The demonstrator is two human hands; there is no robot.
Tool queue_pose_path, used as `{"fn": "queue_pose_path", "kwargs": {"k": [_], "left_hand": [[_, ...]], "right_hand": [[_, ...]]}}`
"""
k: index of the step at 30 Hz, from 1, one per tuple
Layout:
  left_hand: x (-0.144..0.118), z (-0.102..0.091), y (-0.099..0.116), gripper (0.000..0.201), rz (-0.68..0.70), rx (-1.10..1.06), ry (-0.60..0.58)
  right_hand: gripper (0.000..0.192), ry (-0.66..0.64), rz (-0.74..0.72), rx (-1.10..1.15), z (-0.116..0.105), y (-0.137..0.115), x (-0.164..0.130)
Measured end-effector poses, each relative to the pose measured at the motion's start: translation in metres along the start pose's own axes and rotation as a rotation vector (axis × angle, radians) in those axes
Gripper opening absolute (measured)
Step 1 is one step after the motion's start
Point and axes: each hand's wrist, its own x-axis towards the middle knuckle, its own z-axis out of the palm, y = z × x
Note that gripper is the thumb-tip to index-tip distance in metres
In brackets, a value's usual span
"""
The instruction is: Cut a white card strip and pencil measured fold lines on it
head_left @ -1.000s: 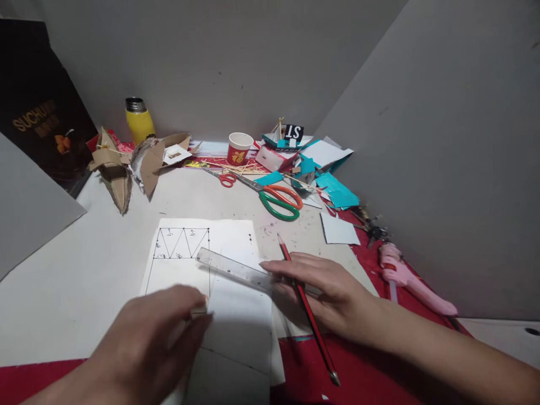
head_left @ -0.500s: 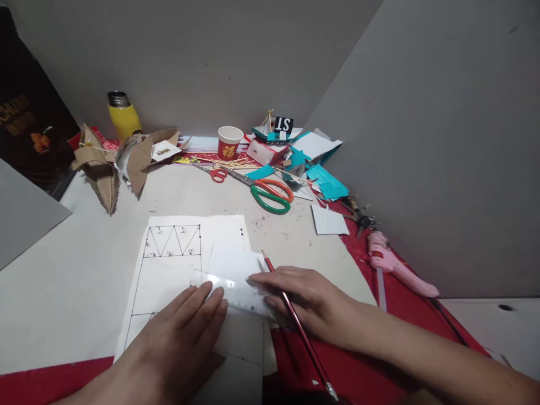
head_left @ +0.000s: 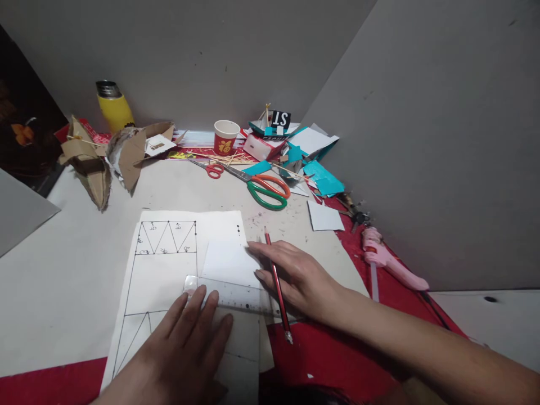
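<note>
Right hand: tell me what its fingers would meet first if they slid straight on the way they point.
The right hand points left across the white drawing sheet. It would probably run over bare paper toward the pencilled triangle grid; depth is hard to judge.

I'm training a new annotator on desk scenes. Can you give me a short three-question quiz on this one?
1. True or false: the left hand presses on the clear ruler.
2. Which hand holds the red pencil?
3. The green-handled scissors lie: A) on the drawn paper, B) beyond it, towards the wall, C) in the paper cup.

Key: 1 true; 2 the right hand; 3 B.
</note>
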Motion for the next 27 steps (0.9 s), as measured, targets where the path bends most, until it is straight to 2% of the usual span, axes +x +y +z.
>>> {"fn": "queue_pose_path", "kwargs": {"k": [3, 7, 10, 14, 17, 20, 23, 25, 27], "left_hand": [[-0.002, -0.002, 0.005, 0.073, -0.049, -0.003, -0.047], [0.001, -0.006, 0.008, 0.06, -0.103, 0.004, -0.078], [0.007, -0.011, 0.005, 0.049, -0.052, 0.011, -0.018], [0.013, -0.018, -0.001, 0.043, -0.02, 0.011, -0.005], [0.014, -0.021, -0.004, 0.047, -0.002, -0.005, -0.024], [0.012, -0.02, -0.005, 0.064, 0.011, -0.09, -0.057], [0.01, -0.019, -0.006, 0.074, -0.042, -0.233, -0.094], [0.01, -0.023, -0.014, 0.068, -0.121, -0.331, -0.071], [0.012, -0.031, -0.031, 0.057, -0.227, -0.392, 0.008]], "right_hand": [[0.041, 0.012, 0.041, 0.034, 0.002, -0.004, 0.003], [0.043, 0.007, 0.075, -0.018, 0.001, -0.004, 0.006], [0.043, -0.006, 0.136, -0.055, -0.003, -0.004, 0.007], [0.041, -0.041, 0.271, 0.049, -0.006, -0.006, 0.009], [0.04, -0.063, 0.363, 0.148, -0.008, -0.007, 0.014], [0.037, -0.099, 0.423, 0.277, -0.009, -0.01, 0.019], [0.036, -0.126, 0.457, 0.358, -0.009, -0.011, 0.021], [0.038, -0.09, 0.435, 0.332, -0.007, -0.009, 0.019], [0.041, -0.037, 0.378, 0.234, -0.005, -0.007, 0.015]]}}
